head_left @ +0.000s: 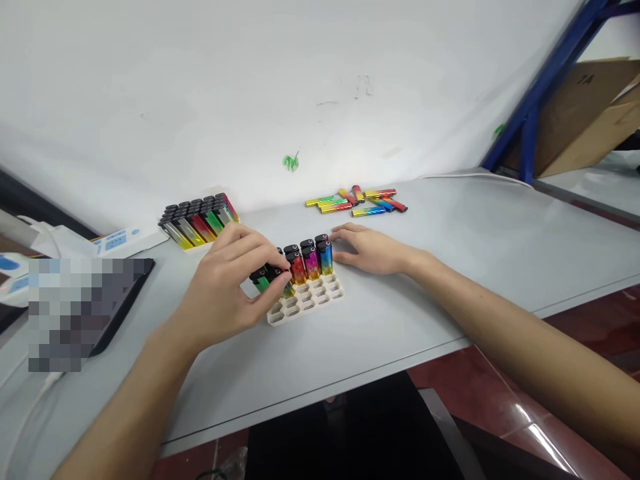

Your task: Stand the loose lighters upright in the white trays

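Note:
A pale holder (306,305) with rows of slots stands on the desk. Colourful lighters (311,262) with black tops are upright in its back rows, while the slots at the front hold none. My left hand (233,283) reaches over the holder's left side, thumb and fingertips closed on a lighter (288,289) that they partly hide. Just right of the holder lies my right hand (373,250), fingers stretched out and apart, its tips next to the end lighters; whether they touch is hard to see.
Several loose lighters (370,211) lie near the wall. A full block of upright lighters (200,223) stands at the back left. Further left are a power strip (125,240) and a blurred dark device (123,303) with a cable. The desk's front edge (350,383) runs below.

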Demonstrator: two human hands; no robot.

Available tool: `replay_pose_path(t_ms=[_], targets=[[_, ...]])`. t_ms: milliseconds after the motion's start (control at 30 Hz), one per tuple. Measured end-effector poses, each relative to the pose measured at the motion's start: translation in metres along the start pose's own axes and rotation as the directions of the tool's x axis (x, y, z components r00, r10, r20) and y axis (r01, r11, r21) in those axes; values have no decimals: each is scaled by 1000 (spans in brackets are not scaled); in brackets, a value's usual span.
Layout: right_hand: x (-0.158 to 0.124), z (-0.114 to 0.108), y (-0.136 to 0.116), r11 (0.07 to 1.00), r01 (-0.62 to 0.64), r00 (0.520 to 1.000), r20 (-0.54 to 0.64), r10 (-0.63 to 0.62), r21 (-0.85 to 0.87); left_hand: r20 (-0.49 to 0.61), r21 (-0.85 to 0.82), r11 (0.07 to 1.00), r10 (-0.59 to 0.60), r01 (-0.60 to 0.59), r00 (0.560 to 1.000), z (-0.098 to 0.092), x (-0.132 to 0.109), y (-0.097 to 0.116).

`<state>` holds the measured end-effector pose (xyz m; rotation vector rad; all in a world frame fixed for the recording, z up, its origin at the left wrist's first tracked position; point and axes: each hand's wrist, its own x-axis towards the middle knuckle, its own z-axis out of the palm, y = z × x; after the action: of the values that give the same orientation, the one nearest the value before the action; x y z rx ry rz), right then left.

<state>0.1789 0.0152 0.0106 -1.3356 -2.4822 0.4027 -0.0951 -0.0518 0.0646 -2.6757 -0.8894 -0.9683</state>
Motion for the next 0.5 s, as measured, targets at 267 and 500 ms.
replay_pose_path(t_ms=[267, 500], targets=[[1, 0, -2, 1000, -11, 1000, -7, 11, -15, -38, -74, 986, -154, 151, 987, -3, 6, -6], [2, -1, -2, 1000, 9, 999, -31, -9, -2, 329, -119, 733, -607, 670, 723, 10, 60, -49]])
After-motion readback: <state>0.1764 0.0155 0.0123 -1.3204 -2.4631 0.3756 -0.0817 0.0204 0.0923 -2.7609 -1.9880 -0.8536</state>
